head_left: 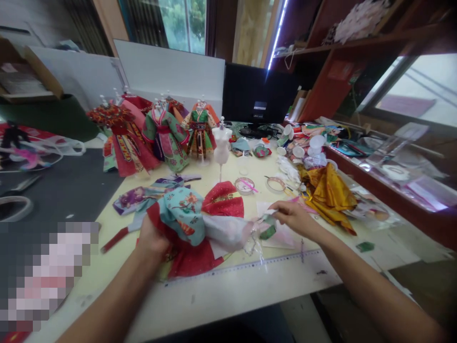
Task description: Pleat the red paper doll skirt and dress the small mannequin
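My left hand (153,238) is closed around a small doll garment (183,209) in light blue floral cloth with red edging. Red cloth (194,259) hangs below it, and a white part stretches right. A red skirt-like piece (224,205) lies behind. My right hand (294,216) pinches a thin pale piece too blurred to name, beside a green patterned scrap (267,231) and some clear film. Under the garment runs a ruler (246,265). A bare white doll-size dress form (222,143) stands upright just beyond.
Several dressed mini mannequins (166,133) stand at the back left, before a white board (171,66). A black monitor (260,95) is behind. Gold cloth (328,195) and loose scraps crowd the right side. Two round tape rolls (276,184) lie mid-table; a dark mat (71,190) lies left.
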A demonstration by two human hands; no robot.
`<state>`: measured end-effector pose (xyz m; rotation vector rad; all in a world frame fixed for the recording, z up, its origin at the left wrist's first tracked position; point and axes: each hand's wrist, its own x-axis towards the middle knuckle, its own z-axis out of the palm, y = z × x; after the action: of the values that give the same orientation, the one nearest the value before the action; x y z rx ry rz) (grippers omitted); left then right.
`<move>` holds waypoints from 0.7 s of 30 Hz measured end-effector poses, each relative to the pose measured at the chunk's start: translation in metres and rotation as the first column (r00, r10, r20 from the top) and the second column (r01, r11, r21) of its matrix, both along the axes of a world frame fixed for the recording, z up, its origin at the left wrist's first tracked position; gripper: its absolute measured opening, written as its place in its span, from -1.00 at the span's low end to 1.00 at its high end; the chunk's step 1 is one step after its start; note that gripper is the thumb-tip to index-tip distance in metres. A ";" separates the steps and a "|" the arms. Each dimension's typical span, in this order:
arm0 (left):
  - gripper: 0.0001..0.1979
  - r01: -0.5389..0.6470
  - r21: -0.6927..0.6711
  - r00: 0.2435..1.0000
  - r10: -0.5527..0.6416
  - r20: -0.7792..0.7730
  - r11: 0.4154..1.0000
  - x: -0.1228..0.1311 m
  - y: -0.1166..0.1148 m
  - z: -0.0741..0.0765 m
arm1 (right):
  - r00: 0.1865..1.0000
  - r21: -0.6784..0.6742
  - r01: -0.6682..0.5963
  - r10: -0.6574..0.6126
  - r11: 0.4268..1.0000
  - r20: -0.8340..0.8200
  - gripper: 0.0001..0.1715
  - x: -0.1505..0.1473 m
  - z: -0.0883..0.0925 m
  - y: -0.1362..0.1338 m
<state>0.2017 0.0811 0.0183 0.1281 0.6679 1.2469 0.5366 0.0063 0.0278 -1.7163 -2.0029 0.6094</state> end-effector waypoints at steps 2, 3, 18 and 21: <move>-0.67 0.000 -0.023 0.999 -0.001 -0.044 1.000 0.001 0.000 0.000 | 0.983 0.026 0.112 -0.107 0.993 -0.148 -0.71 0.016 0.015 -0.002; -0.67 0.007 -0.022 0.999 -0.008 -0.054 1.000 0.002 0.000 0.000 | 0.959 0.029 0.173 -0.162 0.984 -0.230 -0.68 0.022 0.022 -0.004; -0.70 0.045 -0.004 0.987 -0.045 -0.152 0.999 0.006 0.003 0.005 | 0.668 0.131 0.495 -0.279 0.859 -0.690 -0.77 0.044 0.042 0.002; -0.70 0.008 0.005 0.979 -0.007 -0.204 1.000 0.003 0.009 -0.006 | 0.620 0.115 0.528 -0.289 0.841 -0.730 -0.75 0.040 0.039 0.000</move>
<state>0.2044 0.0900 0.0121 0.2665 0.8403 1.2385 0.5769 0.0063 0.0667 -1.3828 -1.0454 0.5941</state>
